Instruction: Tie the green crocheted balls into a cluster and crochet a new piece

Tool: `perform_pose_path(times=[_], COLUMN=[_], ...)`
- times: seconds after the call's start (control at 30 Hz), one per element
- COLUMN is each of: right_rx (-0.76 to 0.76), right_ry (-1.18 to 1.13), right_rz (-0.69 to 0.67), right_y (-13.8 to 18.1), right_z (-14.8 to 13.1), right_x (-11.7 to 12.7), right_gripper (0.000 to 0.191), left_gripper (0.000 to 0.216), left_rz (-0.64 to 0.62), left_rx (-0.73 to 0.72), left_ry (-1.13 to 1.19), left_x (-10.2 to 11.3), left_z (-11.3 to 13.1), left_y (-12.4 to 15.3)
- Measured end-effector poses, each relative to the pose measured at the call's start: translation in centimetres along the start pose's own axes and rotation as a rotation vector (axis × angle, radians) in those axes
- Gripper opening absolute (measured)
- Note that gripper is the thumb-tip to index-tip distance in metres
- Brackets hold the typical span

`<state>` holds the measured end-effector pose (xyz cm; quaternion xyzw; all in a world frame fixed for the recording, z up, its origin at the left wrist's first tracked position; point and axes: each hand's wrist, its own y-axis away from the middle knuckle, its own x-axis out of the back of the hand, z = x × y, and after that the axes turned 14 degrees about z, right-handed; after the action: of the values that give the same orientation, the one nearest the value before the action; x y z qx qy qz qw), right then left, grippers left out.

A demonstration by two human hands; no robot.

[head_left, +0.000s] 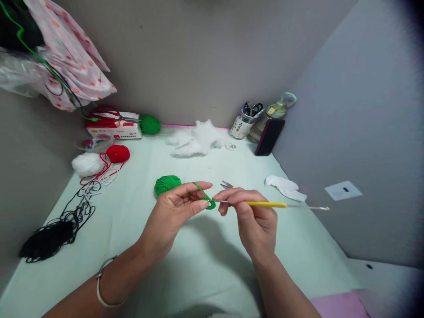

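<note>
My left hand [175,210] pinches a small green crochet piece [210,204], with a green strand looped over its forefinger. That strand runs back to a green yarn ball [166,184] lying on the pale green table [132,229] just behind the hand. My right hand [253,216] grips a crochet hook with a yellow handle [266,204]; its metal tip sits in the green piece. Both hands hover above the table's middle, fingertips nearly touching.
Small scissors [227,184] lie behind my right hand. Left side: black yarn tangle [49,238], white ball [86,164], red ball [118,153], a red-white box [114,129]. At the back: white stuffing [198,138], a jar of tools [244,121], a bottle [270,115], a phone [269,137].
</note>
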<state>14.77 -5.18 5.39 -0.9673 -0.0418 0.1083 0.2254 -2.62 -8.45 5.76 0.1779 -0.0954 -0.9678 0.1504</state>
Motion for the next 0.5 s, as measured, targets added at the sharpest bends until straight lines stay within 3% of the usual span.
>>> perform_pose_path(times=[0.2,0.5], right_rx=[0.217,0.224], right_ry=[0.166,0.174], right_rz=[-0.064,-0.078], right_y=[0.17,0.02], right_z=[-0.47,-0.24], right_x=[0.18,0.44], right_gripper=[0.025,0.026], left_gripper=[0.025,0.025], left_rz=[0.016,-0.006], left_rx=[-0.078,-0.079], left_ry=[-0.067,-0.128], left_x=[0.01,0.18], left_z=[-0.19,0.02], left_y=[-0.02,-0.23])
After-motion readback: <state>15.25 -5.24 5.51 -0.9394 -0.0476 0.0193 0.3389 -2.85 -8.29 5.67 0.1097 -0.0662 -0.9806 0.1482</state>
